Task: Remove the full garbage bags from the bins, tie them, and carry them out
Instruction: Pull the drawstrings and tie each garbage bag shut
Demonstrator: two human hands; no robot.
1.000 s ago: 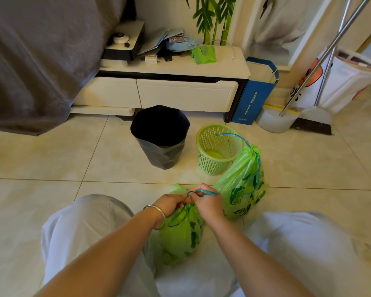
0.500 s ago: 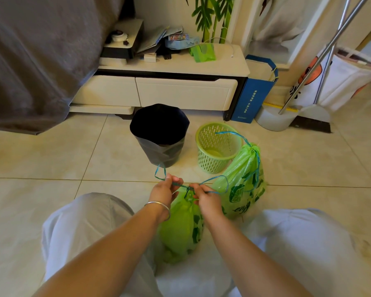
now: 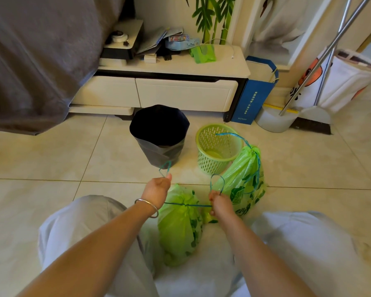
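A full green garbage bag (image 3: pixel 179 228) lies on the floor between my knees. Its blue drawstring (image 3: pixel 186 204) is stretched taut across its gathered neck. My left hand (image 3: pixel 157 188) grips one end of the string, with a loop sticking up above the fist. My right hand (image 3: pixel 220 202) grips the other end, also with a loop above it. A second green bag (image 3: pixel 243 181), tied with a blue drawstring, leans against the green mesh bin (image 3: pixel 217 148). A bin lined with a black bag (image 3: pixel 160 136) stands to the left of the mesh one.
A low white cabinet (image 3: pixel 180 93) with clutter on top runs along the wall behind the bins. A blue paper bag (image 3: pixel 253 95), a white dustpan with a broom (image 3: pixel 287 116) and a white printed bag (image 3: pixel 338 82) stand at the right. A grey blanket (image 3: pixel 36 56) hangs at the left.
My hands were together at the bag's neck; they have moved apart sideways, pulling the blue drawstring tight across the bag.
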